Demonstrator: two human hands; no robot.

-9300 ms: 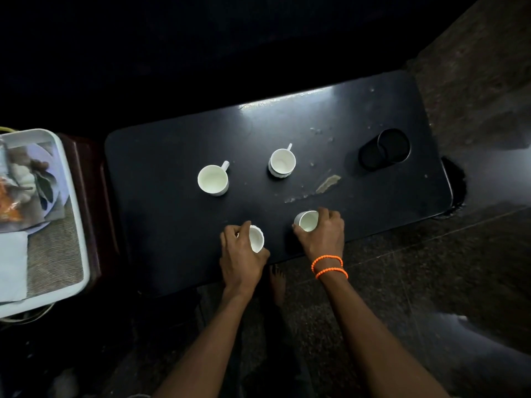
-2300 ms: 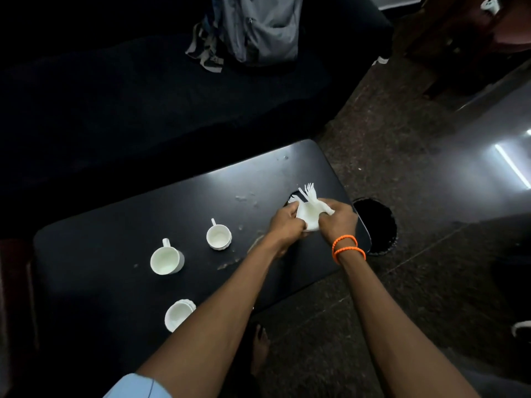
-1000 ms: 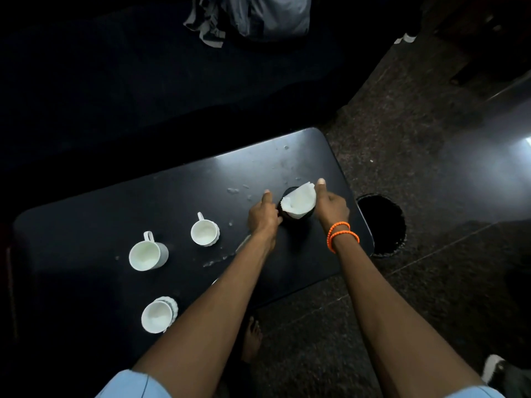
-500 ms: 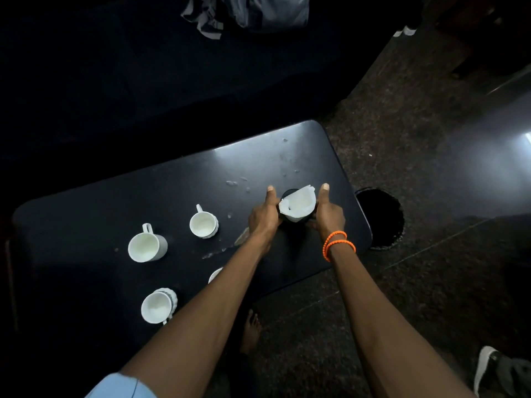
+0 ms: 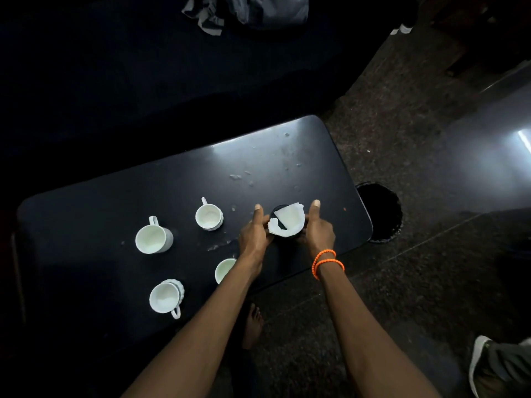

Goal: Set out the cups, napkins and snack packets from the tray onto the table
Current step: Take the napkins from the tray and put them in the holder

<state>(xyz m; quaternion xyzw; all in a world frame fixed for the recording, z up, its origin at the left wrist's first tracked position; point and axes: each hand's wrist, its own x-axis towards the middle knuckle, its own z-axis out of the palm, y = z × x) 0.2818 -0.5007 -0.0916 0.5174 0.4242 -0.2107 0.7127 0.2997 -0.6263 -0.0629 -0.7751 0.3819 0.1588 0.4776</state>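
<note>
Left hand (image 5: 254,235) and right hand (image 5: 317,232) in a two-sided grip around a black holder (image 5: 287,236), thumbs raised, white napkins (image 5: 288,222) stuffed inside it, on the dark tabletop (image 5: 143,193), four empty white cups (image 5: 209,217) standing to the left, one partly hidden by the left forearm.

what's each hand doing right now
Left hand: grips the black holder that has napkins in it.
Right hand: grips the same holder.

You're working in dim light — glare is streaking the table (image 5: 244,156) and the floor (image 5: 494,156) at right, edges falling into black.
</note>
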